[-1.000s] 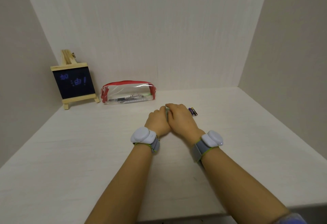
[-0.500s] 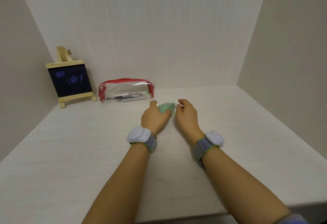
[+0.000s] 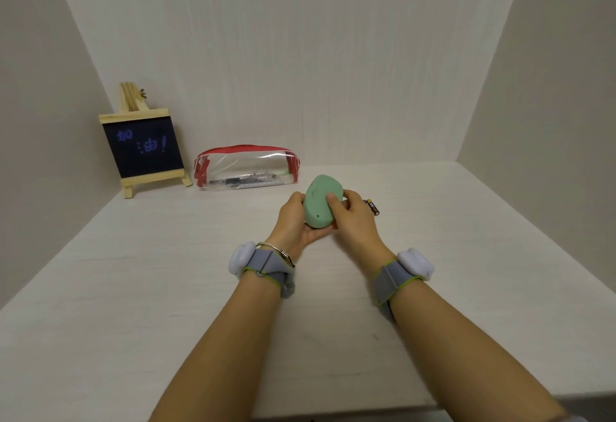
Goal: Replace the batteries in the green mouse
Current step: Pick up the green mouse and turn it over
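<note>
Green mouse (image 3: 320,201): lifted off the bench (image 3: 166,288), underside facing up.
Left hand (image 3: 295,221): grip cradling mouse from below.
Right hand (image 3: 353,218): grip clamped on mouse, thumb on top.
Batteries (image 3: 373,205): just right of mouse, on bench.

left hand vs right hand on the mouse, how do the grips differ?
The left hand lies palm up, cradling the green mouse from below; the right hand comes from the side, thumb pressed on the upturned underside. The left wrist carries bangles; the right shows none. Both hold the mouse above the table.
</note>
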{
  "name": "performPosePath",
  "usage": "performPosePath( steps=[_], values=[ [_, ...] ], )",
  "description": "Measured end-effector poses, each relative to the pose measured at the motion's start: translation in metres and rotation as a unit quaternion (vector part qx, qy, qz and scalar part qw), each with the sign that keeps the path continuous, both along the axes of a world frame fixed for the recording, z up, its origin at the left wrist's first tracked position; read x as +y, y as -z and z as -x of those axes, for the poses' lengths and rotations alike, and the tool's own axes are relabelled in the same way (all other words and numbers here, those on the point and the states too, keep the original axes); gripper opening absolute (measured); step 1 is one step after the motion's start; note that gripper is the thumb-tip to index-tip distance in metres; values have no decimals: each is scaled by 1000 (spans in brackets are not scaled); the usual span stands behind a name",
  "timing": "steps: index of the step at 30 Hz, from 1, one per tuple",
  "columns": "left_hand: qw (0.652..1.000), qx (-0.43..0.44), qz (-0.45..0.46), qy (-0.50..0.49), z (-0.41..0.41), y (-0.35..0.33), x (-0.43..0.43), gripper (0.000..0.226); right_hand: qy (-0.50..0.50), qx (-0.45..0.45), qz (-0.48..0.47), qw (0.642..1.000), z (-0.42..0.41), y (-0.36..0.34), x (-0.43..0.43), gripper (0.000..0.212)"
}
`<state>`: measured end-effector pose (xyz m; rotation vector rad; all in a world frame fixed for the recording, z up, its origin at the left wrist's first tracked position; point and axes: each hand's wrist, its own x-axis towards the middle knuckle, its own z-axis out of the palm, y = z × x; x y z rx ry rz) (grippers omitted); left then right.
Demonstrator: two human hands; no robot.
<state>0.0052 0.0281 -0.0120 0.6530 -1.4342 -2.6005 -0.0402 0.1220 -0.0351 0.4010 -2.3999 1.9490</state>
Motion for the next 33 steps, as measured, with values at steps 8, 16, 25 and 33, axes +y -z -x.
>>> performPosePath(
  steps=[8, 16, 25, 33],
  values=[
    [989, 7, 141, 30, 1, 6, -3, 43, 18, 60, -38, 997, 4, 2, 0, 42],
    [989, 26, 141, 37, -1, 3, -1, 34, 37, 68, -62, 995, 5, 5, 0, 48],
    [995, 4, 96, 29, 0, 9, -4, 35, 35, 140, -145, 979, -2, 3, 3, 60],
    [998, 2, 62, 21, -1, 13, -5, 43, 31, 190, -179, 965, -8, -1, 6, 51]
  ],
)
